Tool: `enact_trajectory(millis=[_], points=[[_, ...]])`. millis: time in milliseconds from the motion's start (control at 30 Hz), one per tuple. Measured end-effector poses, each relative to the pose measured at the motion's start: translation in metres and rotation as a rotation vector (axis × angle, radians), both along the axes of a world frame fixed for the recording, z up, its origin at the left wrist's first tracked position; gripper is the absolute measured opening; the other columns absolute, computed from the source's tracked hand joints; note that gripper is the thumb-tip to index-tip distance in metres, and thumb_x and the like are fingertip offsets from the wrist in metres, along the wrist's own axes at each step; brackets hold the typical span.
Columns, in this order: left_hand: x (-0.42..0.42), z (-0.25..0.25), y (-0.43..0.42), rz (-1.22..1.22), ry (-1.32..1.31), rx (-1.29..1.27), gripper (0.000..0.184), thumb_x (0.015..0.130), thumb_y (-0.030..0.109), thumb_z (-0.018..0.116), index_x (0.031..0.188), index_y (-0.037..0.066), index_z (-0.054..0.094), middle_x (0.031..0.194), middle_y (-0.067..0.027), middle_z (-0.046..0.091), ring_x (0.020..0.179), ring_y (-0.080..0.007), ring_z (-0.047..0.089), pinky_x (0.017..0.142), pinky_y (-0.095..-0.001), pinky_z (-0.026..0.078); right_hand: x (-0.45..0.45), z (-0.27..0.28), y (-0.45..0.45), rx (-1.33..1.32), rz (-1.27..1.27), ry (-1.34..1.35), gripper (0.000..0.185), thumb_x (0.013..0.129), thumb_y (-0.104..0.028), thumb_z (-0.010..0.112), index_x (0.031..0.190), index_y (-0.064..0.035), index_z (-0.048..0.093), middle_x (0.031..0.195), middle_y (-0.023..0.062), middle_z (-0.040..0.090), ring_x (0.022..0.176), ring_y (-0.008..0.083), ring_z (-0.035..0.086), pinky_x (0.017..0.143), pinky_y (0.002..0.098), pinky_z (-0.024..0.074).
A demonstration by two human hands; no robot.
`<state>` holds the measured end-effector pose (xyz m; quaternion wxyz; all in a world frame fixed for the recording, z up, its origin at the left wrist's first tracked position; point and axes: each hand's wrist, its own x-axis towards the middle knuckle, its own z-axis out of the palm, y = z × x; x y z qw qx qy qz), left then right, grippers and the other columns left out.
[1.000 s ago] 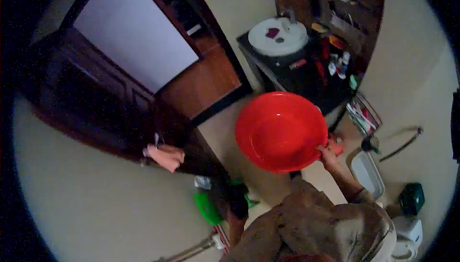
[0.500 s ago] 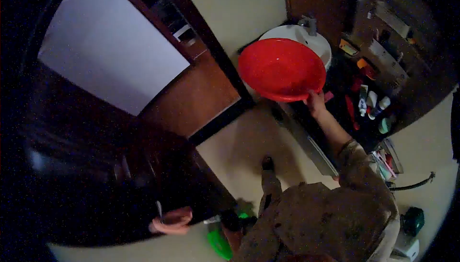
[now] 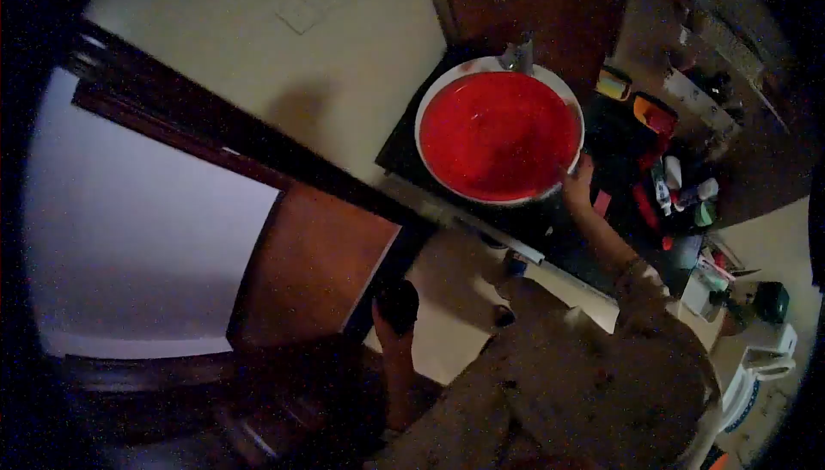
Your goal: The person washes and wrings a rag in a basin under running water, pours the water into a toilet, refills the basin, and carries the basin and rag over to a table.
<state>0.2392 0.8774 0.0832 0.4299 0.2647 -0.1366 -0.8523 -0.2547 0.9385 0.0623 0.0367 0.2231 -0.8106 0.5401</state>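
A round red basin rests in the white sink, just in front of the metal faucet. The sink's white rim shows around it. My right hand is closed on the basin's right rim. Lower down, left of my body, my left hand is closed around a dark, rounded object that is too dim to make out; its fingers are mostly in shadow.
Tubes and bottles lie on the dark counter to the right. A yellow item and an orange one sit by the wall. A doorway with brown floor is at left, and a green container far right.
The basin has gone from above the floor to over the sink and now sits in it, with my right hand still on its rim. My left hand has come up into view. The view has turned.
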Motion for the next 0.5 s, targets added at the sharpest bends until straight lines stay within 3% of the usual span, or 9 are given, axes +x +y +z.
enact_trajectory(millis=[33, 100, 167, 233, 267, 367, 400, 433, 500], points=[[-0.014, -0.007, -0.005, -0.025, -0.086, 0.0, 0.037, 0.089, 0.03, 0.042, 0.114, 0.003, 0.05, 0.114, -0.0133, 0.053, 0.103, -0.0269, 0.053, 0.09, -0.0398, 0.043, -0.017, 0.002, -0.005, 0.015, 0.0, 0.009, 0.055, 0.074, -0.018, 0.065, 0.122, -0.009, 0.04, 0.121, 0.0139, 0.044, 0.107, 0.0302, 0.045, 0.093, 0.0446, 0.0353], [-0.043, -0.012, -0.023, -0.08, -0.269, -0.024, 0.039, 0.088, 0.032, 0.041, 0.114, 0.003, 0.05, 0.114, -0.0133, 0.053, 0.103, -0.0275, 0.053, 0.09, -0.041, 0.043, -0.027, 0.083, -0.03, 0.029, 0.132, 0.425, 0.057, 0.074, -0.016, 0.064, 0.125, -0.0098, 0.039, 0.129, 0.0197, 0.035, 0.119, 0.0345, 0.034, 0.099, 0.0433, 0.0288], [-0.072, 0.0, -0.041, -0.113, -0.374, -0.052, 0.04, 0.088, 0.033, 0.041, 0.114, 0.003, 0.051, 0.115, -0.0133, 0.053, 0.104, -0.0278, 0.053, 0.09, -0.0416, 0.043, -0.05, 0.102, -0.074, 0.059, 0.184, 0.425, 0.053, 0.076, -0.016, 0.062, 0.125, -0.0125, 0.042, 0.132, 0.0203, 0.033, 0.123, 0.0379, 0.028, 0.1, 0.0454, 0.0264], [-0.118, 0.045, -0.037, -0.135, 0.257, 0.374, 0.042, 0.089, 0.033, 0.039, 0.114, 0.002, 0.05, 0.116, -0.0139, 0.052, 0.107, -0.0285, 0.051, 0.092, -0.0412, 0.041, -0.069, 0.112, -0.124, 0.049, 0.147, 0.567, 0.049, 0.076, -0.017, 0.062, 0.122, -0.0166, 0.046, 0.131, 0.0176, 0.035, 0.122, 0.0378, 0.031, 0.1, 0.046, 0.0267], [-0.14, 0.063, -0.041, -0.157, 0.138, 0.229, 0.043, 0.089, 0.033, 0.038, 0.115, 0.0, 0.049, 0.118, -0.0152, 0.051, 0.111, -0.0292, 0.048, 0.095, -0.0406, 0.039, -0.076, 0.122, -0.143, 0.086, 0.137, 0.606, 0.048, 0.076, -0.017, 0.061, 0.122, -0.0191, 0.047, 0.131, 0.0155, 0.036, 0.121, 0.0372, 0.032, 0.099, 0.046, 0.0273], [-0.161, 0.07, -0.064, -0.242, -0.114, 0.194, 0.044, 0.09, 0.033, 0.036, 0.117, 0.0, 0.047, 0.118, -0.0147, 0.051, 0.111, -0.0284, 0.048, 0.096, -0.0403, 0.038, -0.109, 0.129, -0.17, 0.259, 0.153, 0.723, 0.047, 0.079, -0.021, 0.057, 0.124, -0.0265, 0.045, 0.132, 0.0104, 0.036, 0.121, 0.0342, 0.033, 0.098, 0.0477, 0.0287], [-0.175, 0.076, -0.065, -0.282, -0.177, -0.004, 0.044, 0.091, 0.033, 0.034, 0.12, 0.002, 0.045, 0.118, -0.0127, 0.052, 0.109, -0.0273, 0.05, 0.093, -0.0405, 0.04, -0.112, 0.132, -0.177, 0.377, 0.182, 0.855, 0.047, 0.081, -0.023, 0.053, 0.126, -0.0315, 0.042, 0.133, 0.0074, 0.036, 0.122, 0.0319, 0.033, 0.098, 0.0493, 0.0295], [-0.187, 0.07, -0.077, -0.278, -0.167, 0.008, 0.044, 0.091, 0.033, 0.034, 0.12, 0.002, 0.045, 0.118, -0.0127, 0.052, 0.109, -0.0273, 0.05, 0.093, -0.0405, 0.04, -0.127, 0.131, -0.183, 0.388, 0.191, 0.862, 0.047, 0.081, -0.023, 0.053, 0.126, -0.0315, 0.042, 0.133, 0.0074, 0.036, 0.122, 0.0319, 0.033, 0.098, 0.0493, 0.0295], [-0.2, 0.058, -0.101, -0.315, -0.318, 0.06, 0.042, 0.091, 0.032, 0.034, 0.12, 0.004, 0.045, 0.116, -0.0122, 0.053, 0.106, -0.0262, 0.052, 0.091, -0.0398, 0.042, -0.152, 0.136, -0.184, 0.719, 0.284, 1.06, 0.046, 0.082, -0.02, 0.051, 0.126, -0.0306, 0.043, 0.133, 0.0046, 0.037, 0.121, 0.029, 0.036, 0.096, 0.0514, 0.0302]])
